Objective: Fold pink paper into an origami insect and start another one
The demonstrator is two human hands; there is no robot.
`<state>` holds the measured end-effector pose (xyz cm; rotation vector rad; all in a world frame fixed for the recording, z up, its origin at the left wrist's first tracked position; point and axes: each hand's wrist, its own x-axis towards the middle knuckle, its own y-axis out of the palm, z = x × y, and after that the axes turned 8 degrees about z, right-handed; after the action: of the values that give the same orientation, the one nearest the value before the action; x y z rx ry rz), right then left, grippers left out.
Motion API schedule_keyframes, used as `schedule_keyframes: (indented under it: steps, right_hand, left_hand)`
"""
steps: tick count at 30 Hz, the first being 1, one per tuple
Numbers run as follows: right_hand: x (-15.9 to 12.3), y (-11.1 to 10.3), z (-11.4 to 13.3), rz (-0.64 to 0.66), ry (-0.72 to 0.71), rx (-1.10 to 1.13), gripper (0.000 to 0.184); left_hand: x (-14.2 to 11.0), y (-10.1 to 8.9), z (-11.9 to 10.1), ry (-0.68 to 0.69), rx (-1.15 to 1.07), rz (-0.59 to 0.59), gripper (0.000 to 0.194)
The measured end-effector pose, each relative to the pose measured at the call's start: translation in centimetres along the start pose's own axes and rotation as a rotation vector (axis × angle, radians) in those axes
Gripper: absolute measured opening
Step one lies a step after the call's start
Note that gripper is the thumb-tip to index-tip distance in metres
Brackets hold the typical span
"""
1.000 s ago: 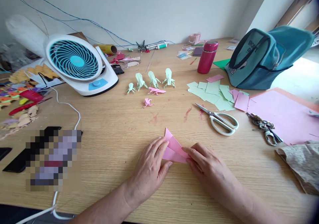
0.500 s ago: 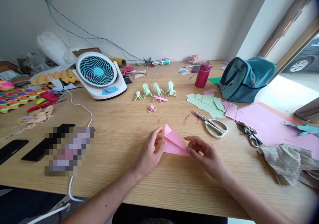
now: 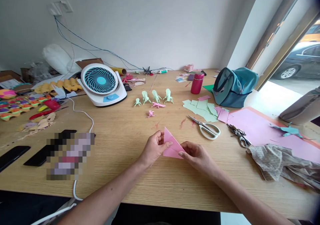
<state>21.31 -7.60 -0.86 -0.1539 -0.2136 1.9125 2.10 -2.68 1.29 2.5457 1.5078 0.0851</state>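
A folded sheet of pink paper (image 3: 171,150), roughly triangular with its point upward, is held between both hands over the near part of the table. My left hand (image 3: 155,148) pinches its left side, thumb on the front face and fingers behind. At the lower right corner, my right hand (image 3: 196,155) grips the paper between thumb and curled fingers. Beyond them stand several pale green folded paper figures (image 3: 168,96), with a long pink paper figure (image 3: 158,105) and a small pink one (image 3: 150,114) in front. White-handled scissors (image 3: 210,130) lie open to the right.
Green paper pieces (image 3: 201,108), a red bottle (image 3: 197,83) and a teal bag (image 3: 232,88) are at the right rear. Keys (image 3: 240,135), a pink sheet (image 3: 252,125) and a crumpled cloth (image 3: 275,161) lie at right. A fan (image 3: 101,83) and phone (image 3: 13,157) are at left.
The view has tilted up and shifted. Both hands first pressed the pink paper on the table; the left hand then loosened and now pinches it with thumb in front. The paper's loose flap now lies flatter.
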Motion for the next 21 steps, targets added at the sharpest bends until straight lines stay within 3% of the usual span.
schedule_keyframes:
  steps: [5,10,21]
  right_hand:
    - [0.1,0.2,-0.2,-0.024,0.011,-0.024,0.033]
    - [0.4,0.1,-0.4,-0.057,0.022,-0.003,0.031]
    - [0.6,-0.3,-0.8,-0.052,0.073,-0.067,0.033]
  left_hand:
    - [0.8,1.3,0.0,-0.047,0.024,0.106,0.041]
    - [1.8,1.7,0.7,-0.122,0.023,0.158,0.036]
    - [4.5,0.4,-0.2,-0.197,-0.061,0.29,0.041]
